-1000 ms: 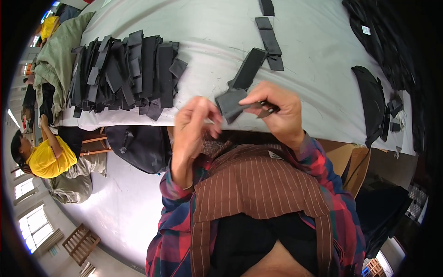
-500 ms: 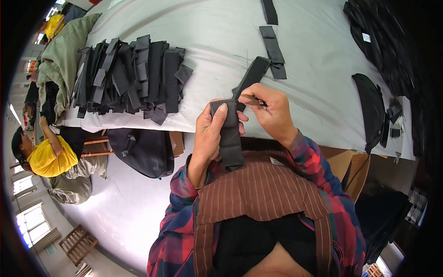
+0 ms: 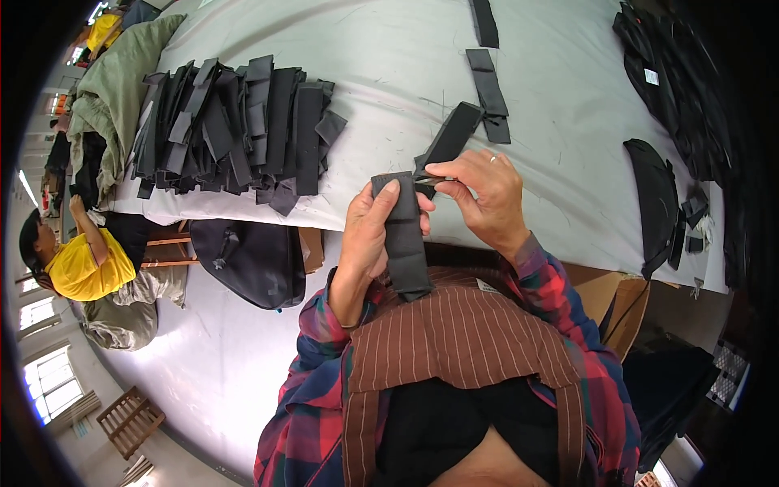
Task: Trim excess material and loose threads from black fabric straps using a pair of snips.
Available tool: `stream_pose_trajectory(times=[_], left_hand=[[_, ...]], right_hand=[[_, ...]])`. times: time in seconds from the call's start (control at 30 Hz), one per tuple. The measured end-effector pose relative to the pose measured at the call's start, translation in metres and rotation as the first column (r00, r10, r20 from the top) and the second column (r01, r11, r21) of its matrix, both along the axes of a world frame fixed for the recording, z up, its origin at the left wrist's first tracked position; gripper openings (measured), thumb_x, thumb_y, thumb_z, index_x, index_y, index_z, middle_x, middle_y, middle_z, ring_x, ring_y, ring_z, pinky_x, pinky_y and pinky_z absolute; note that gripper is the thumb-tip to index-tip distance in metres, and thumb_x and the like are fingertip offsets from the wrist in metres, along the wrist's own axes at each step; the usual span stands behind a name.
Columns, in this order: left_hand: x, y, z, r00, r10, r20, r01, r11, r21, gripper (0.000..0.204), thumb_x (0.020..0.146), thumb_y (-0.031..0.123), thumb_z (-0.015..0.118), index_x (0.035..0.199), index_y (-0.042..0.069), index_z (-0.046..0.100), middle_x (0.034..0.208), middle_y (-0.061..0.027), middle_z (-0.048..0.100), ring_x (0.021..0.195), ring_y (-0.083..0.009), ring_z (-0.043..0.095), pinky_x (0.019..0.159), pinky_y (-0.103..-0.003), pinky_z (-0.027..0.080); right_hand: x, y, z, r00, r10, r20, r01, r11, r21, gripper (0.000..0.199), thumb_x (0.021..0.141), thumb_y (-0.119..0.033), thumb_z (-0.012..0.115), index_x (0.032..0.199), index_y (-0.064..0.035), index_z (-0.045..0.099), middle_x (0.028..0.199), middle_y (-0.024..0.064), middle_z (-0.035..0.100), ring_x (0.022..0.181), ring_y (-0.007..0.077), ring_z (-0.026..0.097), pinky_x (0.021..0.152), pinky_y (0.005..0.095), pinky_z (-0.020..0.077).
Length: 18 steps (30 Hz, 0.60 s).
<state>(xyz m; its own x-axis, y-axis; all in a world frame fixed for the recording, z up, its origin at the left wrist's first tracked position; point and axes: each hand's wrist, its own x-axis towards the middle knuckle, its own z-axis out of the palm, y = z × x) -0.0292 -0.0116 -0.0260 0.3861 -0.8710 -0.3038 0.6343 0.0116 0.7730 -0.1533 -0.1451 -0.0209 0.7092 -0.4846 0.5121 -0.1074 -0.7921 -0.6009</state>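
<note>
Strip [image 3: 406, 243] in left hand [image 3: 367, 231]; right hand [image 3: 487, 199] beside.

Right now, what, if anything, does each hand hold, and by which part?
Left hand: dark fabric strip, near its upper end. Right hand: small thin tool; held part unclear.

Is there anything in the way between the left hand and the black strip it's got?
No, nothing visible is in the way. The left hand is right on the black strip, with its thumb on top. The right hand is near the strip's upper end.
</note>
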Motion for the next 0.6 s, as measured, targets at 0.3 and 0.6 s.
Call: stream_pose_trajectory(times=[0.3,0.6], left_hand=[[-0.0022,0.0002,0.0005,0.999,-0.027,0.029,0.028,1.0,-0.007,0.026,0.099,0.024,0.045,0.107,-0.001,0.048,0.086,-0.0156,0.065,0.066,-0.0175,0.062,0.061,-0.028,0.053],[-0.0017,-0.0017,-0.0006,0.999,-0.032,0.027,0.032,0.999,-0.024,0.025,0.099,0.021,0.044,0.115,0.002,0.045,0.086,-0.016,0.063,0.067,-0.0203,0.063,0.062,-0.031,0.054]], right_hand=[[0.0056,-0.0019,0.0027,1.0,-0.023,-0.021,0.018,0.978,-0.207,0.013,0.076,-0.021,0.07,0.088,-0.0211,0.068,0.067,-0.0061,0.051,0.06,0.0162,0.045,0.058,0.0307,0.0303],[0.0089,-0.0086,-0.002,1.0,0.023,-0.021,-0.027,0.981,-0.193,0.019,0.073,-0.012,0.07,0.091,-0.0178,0.069,0.068,-0.0052,0.054,0.059,0.0175,0.044,0.06,0.0309,0.0291]])
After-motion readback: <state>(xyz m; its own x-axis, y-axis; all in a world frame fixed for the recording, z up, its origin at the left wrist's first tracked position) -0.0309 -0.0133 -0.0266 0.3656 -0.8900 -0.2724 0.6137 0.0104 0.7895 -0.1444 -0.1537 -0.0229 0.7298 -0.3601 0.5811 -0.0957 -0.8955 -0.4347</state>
